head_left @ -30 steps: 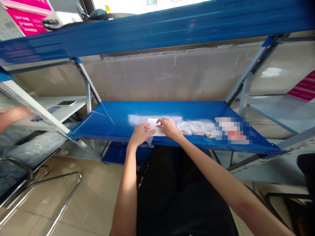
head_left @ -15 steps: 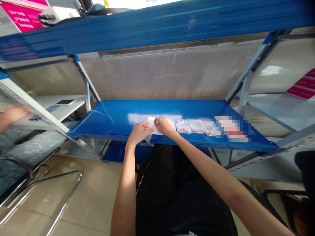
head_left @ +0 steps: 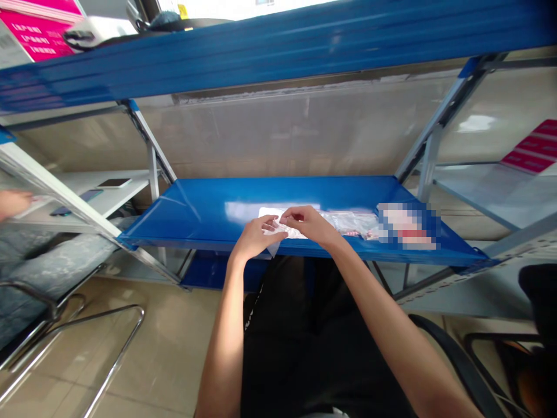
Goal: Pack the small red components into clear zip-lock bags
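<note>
My left hand (head_left: pixel 256 237) has its fingers curled around the near left part of a clear plastic bag (head_left: pixel 273 249), whose corner hangs over the shelf's front edge. Thumb and fingers of my right hand (head_left: pixel 310 223) are pinched together at the bag's upper right side. A white sheet or tray (head_left: pixel 270 212) lies under or behind the fingers; which one I cannot tell. To the right, small zip bags (head_left: pixel 348 222) with reddish bits inside lie in a row, partly behind my right hand.
The work surface is a blue shelf (head_left: pixel 200 203) with a blue beam (head_left: pixel 278 52) above. A pixelated item (head_left: pixel 409 226) lies at its right end. On the white side shelf at left are phones (head_left: pixel 114 183) and another person's hand (head_left: pixel 15 204). A chair's metal frame (head_left: pixel 117 348) stands lower left.
Both my hands have shifted a little to the right; the right one now covers part of the first small bag. The other person's hand has moved left.
</note>
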Demonstrator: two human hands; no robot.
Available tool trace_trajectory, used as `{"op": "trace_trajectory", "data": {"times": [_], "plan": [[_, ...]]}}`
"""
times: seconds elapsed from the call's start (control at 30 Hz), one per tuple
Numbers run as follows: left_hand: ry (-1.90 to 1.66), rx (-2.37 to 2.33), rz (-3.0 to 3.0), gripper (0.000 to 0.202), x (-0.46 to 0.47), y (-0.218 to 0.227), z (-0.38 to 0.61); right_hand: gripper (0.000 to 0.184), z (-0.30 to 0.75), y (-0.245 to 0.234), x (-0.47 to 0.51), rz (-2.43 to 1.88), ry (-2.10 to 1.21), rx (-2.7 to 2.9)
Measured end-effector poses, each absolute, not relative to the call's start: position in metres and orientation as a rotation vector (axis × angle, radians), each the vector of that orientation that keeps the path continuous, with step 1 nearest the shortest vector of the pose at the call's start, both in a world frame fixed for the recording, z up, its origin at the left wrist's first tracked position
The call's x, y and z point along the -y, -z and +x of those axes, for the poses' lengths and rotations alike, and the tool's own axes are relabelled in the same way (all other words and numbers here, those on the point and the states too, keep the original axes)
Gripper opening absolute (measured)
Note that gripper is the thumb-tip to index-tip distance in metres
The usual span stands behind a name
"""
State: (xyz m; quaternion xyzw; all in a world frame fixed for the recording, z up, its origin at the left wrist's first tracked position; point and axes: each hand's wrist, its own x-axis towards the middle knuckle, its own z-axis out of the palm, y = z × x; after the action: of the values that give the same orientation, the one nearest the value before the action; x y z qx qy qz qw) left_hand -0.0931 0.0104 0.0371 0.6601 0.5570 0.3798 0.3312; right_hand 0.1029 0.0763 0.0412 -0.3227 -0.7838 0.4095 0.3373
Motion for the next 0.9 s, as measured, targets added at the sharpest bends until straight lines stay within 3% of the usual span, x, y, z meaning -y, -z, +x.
{"op": "trace_trajectory", "data": {"times": [0.23,0.9], "plan": [[-0.992,-1.276,1.764,0.048,-0.009,-0.038,-0.075,0.046,0.12,-0.045,-0.064,-0.896,-1.032,2.107],[-1.241,-0.899,1.175,0.076,0.009,0.005,-0.028,0.038,0.159,-0.034,-0.001,-0.962,-1.263,1.806]]}}
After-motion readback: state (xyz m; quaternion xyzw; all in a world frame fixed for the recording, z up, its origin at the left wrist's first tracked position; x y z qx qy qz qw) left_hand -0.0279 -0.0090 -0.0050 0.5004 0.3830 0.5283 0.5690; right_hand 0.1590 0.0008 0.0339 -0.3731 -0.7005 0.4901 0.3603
